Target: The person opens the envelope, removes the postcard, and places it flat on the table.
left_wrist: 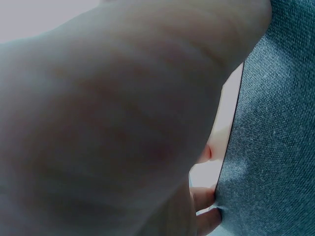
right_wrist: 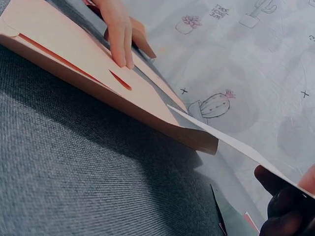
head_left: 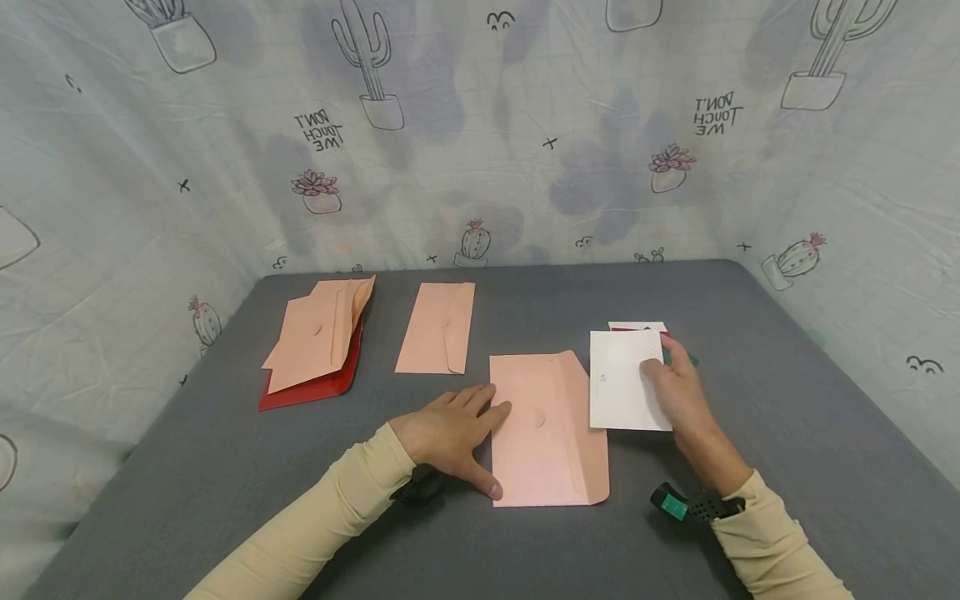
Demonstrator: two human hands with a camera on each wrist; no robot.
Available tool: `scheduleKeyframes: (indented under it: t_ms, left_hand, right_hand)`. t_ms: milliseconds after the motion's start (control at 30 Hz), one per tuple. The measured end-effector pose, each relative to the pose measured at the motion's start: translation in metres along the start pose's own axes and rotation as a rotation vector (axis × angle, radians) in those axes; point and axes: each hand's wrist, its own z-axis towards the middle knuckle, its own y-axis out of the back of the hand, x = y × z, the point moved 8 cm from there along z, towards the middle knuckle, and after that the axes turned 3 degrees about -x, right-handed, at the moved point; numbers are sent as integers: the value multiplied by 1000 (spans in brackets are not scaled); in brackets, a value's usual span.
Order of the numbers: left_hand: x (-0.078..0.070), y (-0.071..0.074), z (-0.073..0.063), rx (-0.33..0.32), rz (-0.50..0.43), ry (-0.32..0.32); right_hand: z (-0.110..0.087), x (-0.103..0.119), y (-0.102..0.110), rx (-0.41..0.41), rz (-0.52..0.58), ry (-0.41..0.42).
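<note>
A pink envelope (head_left: 528, 450) lies on the grey table with its flap (head_left: 592, 450) opened out to the right. My left hand (head_left: 453, 433) rests on its left edge, fingers spread and straight. In the right wrist view two of those fingertips touch the envelope (right_wrist: 64, 39) near its slit. My right hand (head_left: 682, 392) pinches a white card (head_left: 622, 379) between thumb and fingers, and the card overlaps the flap's right side in the head view. Edge-on, the card (right_wrist: 236, 142) shows tilted above the flap in the right wrist view.
Behind the right hand lie more cards (head_left: 637, 326), white, red and green, partly covered. A single pink envelope (head_left: 435, 329) lies further back. At the back left several pink envelopes (head_left: 311, 337) are piled on a red one (head_left: 318, 389). A printed curtain (head_left: 480, 150) surrounds the table (head_left: 525, 554).
</note>
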Motion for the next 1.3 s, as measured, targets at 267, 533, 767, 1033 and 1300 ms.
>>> scheduleKeyframes:
  t_ms: [267,533,767,1033,1300]
  left_hand:
    - [0,0,0,3,-2,8]
    - [0,0,0,2,11,10]
    - [0,0,0,2,12,14]
    - [1,0,0,2,4,14]
    - [0,-1,1,-6,10,11]
  right_hand:
    - [1,0,2,2,-3,0]
    - [2,-2,4,-20,-8,-5]
    - [3,-4,4,-26,-14,6]
    - [4,-6,4,-39,-19,-5]
    - [7,-9,7,-52,13,-27]
